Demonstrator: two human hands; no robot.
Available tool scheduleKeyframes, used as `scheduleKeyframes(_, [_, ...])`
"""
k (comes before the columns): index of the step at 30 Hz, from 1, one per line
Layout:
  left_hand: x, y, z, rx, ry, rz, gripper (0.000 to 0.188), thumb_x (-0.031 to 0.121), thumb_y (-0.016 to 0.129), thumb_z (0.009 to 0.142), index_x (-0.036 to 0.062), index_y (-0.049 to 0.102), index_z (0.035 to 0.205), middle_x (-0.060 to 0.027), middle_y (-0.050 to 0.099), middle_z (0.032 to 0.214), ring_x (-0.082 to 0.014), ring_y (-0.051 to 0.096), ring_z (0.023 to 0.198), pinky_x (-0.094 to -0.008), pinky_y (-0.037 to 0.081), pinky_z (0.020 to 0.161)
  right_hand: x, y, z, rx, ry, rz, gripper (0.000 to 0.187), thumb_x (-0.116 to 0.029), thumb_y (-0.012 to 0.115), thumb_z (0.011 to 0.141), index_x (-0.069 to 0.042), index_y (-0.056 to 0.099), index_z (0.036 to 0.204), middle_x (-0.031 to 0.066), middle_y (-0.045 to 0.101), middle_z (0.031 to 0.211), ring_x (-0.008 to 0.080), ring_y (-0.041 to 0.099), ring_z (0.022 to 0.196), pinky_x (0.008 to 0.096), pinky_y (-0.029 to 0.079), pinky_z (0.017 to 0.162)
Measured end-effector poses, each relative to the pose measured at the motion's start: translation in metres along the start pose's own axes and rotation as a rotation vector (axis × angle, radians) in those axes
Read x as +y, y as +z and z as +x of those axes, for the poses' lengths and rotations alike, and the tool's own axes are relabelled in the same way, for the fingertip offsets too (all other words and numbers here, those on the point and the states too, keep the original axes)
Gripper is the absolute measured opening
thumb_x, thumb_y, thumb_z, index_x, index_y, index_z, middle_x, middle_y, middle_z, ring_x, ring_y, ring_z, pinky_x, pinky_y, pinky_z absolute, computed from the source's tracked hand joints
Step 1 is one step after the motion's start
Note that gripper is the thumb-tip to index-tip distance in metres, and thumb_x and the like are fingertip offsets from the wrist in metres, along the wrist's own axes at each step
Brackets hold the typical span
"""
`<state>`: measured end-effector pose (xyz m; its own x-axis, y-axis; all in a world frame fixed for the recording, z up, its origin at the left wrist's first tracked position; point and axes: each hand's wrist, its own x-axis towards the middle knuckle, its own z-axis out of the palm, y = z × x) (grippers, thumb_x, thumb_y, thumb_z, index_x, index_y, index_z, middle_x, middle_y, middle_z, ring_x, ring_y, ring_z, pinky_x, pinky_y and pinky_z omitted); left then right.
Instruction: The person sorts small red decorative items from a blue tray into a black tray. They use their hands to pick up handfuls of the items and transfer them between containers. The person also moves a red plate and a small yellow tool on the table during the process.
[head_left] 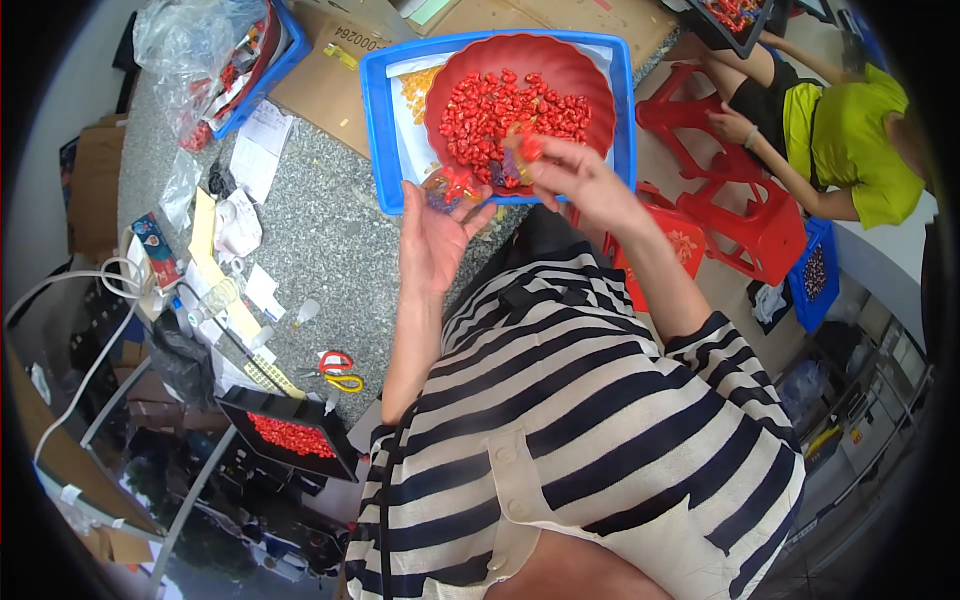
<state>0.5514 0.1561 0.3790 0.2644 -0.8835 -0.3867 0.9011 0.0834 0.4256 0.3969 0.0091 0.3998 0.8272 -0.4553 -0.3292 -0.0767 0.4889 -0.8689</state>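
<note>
Above the near rim of a red scalloped bowl (590,75), my left hand (430,240) is turned palm up. Its curved fingers cradle a small cluster of red and purple pieces (452,190). My right hand (592,190) is beside it, thumb and fingers pinched on a small red piece (531,148); something yellowish and purple shows just below it, blurred. Many shiny red bead-like pieces (500,110) lie in the bowl. The bowl sits in a blue plastic tray (376,125) lined with white, where yellow pieces (418,92) fill one corner.
Left on the speckled counter (320,240) are papers (262,150), red-and-yellow-handled scissors (340,372) and a blue bin (290,50) with plastic bags. A black tray (290,440) of red pieces stands at its near edge. Red stools (765,235) and a seated person (850,150) are at right.
</note>
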Motion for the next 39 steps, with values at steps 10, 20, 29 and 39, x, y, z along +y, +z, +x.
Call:
scheduleKeyframes(10, [-0.012, -0.062, -0.023, 0.21, -0.152, -0.168, 0.029, 0.03, 0.056, 0.088, 0.0073, 0.055, 0.106, -0.0079, 0.061, 0.095, -0.0257, 0.06, 0.087, -0.0351, 0.05, 0.064, 0.042, 0.045, 0.01, 0.458, -0.196, -1.113, 0.025, -0.018, 0.064, 0.077, -0.003, 0.063, 0.096, 0.0178, 0.061, 0.074, 0.0307, 0.062, 0.069, 0.0388, 0.047, 0.062])
scheduleKeyframes(20, [0.005, -0.068, -0.036, 0.232, -0.126, -0.071, 0.038, 0.038, 0.049, 0.09, 0.0051, 0.054, 0.108, -0.0112, 0.061, 0.098, -0.0328, 0.059, 0.096, -0.0411, 0.053, 0.073, 0.087, -0.051, 0.05, 0.472, -0.14, -0.362, 0.026, -0.028, 0.067, 0.078, -0.003, 0.065, 0.076, 0.0054, 0.06, 0.066, 0.0087, 0.052, 0.06, 0.025, 0.043, 0.059])
scheduleKeyframes(29, [-0.002, -0.063, -0.034, 0.277, -0.142, 0.022, 0.03, 0.036, 0.052, 0.089, 0.0087, 0.055, 0.1, -0.0084, 0.061, 0.095, -0.0288, 0.062, 0.088, -0.0409, 0.053, 0.072, 0.068, -0.026, 0.053, 0.376, -0.11, -0.519, 0.021, -0.023, 0.067, 0.076, -0.004, 0.069, 0.086, 0.0071, 0.064, 0.077, 0.0182, 0.06, 0.076, 0.0317, 0.047, 0.067])
scheduleKeyframes(39, [-0.016, -0.026, -0.014, 0.335, -0.118, -0.031, 0.035, 0.039, 0.049, 0.09, 0.0077, 0.055, 0.104, -0.0114, 0.06, 0.099, -0.0311, 0.06, 0.094, -0.0484, 0.05, 0.08, 0.056, -0.099, 0.047, -0.149, 0.193, 0.9, 0.026, -0.021, 0.05, 0.089, -0.009, 0.053, 0.112, 0.0109, 0.057, 0.115, 0.0231, 0.054, 0.105, 0.0389, 0.043, 0.089])
